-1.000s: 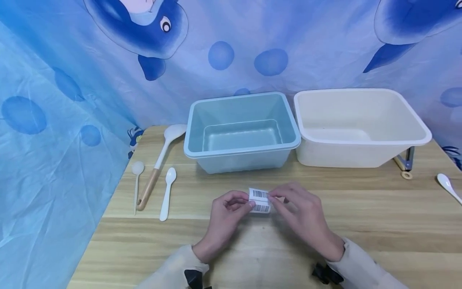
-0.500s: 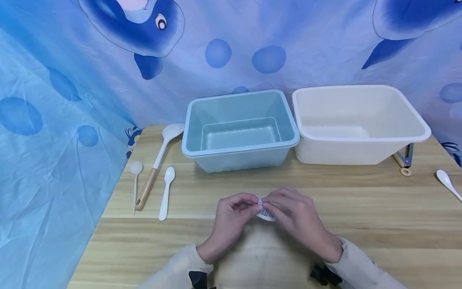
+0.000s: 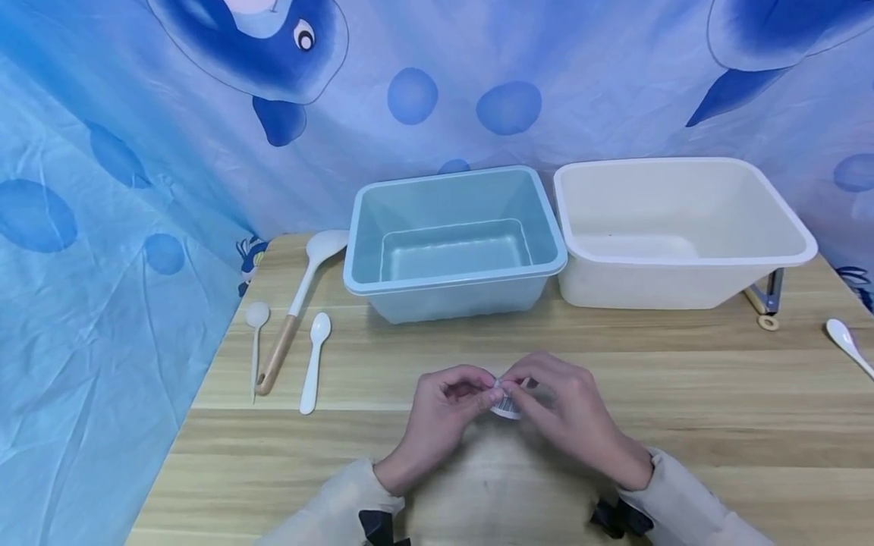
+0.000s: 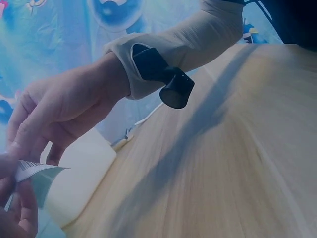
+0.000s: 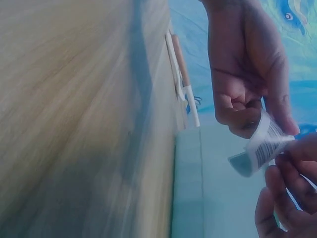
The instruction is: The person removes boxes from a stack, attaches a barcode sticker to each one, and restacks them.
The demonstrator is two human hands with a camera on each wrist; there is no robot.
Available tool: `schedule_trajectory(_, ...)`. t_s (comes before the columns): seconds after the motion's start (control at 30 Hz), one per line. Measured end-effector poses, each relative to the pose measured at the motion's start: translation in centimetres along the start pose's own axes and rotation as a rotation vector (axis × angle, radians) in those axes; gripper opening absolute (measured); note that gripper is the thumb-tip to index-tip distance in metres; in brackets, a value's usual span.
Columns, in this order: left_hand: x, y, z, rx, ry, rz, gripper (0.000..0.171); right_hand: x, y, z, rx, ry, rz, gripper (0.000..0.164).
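Observation:
Between both hands, over the front middle of the table, is a small white barcode label [image 3: 506,410]. My left hand [image 3: 444,413] pinches one side of it between thumb and fingers. The thumb and forefinger of my right hand [image 3: 570,413] pinch it too, with the fingertips of both hands close together. Seen from the right wrist, the label [image 5: 267,148] is bent into a curve, its black bars facing out and a greenish-looking back showing at one corner. In the left wrist view a pointed end of the label [image 4: 34,169] sticks out past the fingers. Fingers hide part of it.
A blue basin [image 3: 454,284] and a white basin [image 3: 676,284] stand behind the hands. To the left lie a ladle [image 3: 300,296], a small round-headed spoon [image 3: 256,326] and a white spoon [image 3: 314,364]. Another white spoon [image 3: 847,345] lies far right. A metal-framed item [image 3: 768,296] shows beside the white basin.
The label was flat with two barcodes showing; now it is bent and mostly covered by fingers. My hands have come closer together, the left one shifting right.

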State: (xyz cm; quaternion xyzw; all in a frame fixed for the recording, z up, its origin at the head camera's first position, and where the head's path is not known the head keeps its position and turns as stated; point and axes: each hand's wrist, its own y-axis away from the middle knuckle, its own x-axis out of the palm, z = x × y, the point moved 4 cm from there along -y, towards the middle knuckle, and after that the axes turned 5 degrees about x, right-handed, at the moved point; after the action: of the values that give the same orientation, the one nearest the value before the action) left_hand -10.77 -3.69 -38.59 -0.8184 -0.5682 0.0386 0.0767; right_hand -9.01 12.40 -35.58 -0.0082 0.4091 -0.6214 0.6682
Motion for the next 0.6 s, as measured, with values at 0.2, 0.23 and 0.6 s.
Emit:
schedule_trajectory(0.2, -0.2, 0.2, 0.0, -0.015, -0.007, -0.016, 0.016, -0.1, -0.1, -0.5, 0.014, 0.034, -0.024, 0.003)
schedule_trajectory(0.23, -0.3, 0.2, 0.0, -0.023, -0.009, -0.02, 0.016, -0.1, -0.2, -0.6, 0.023, 0.039, -0.029, 0.005)
schedule_trajectory(0.6, -0.8, 0.3, 0.6, -0.12, -0.08, -0.025, 0.013, -1.1, -0.4, -1.9, 0.086, 0.067, -0.096, 0.02)
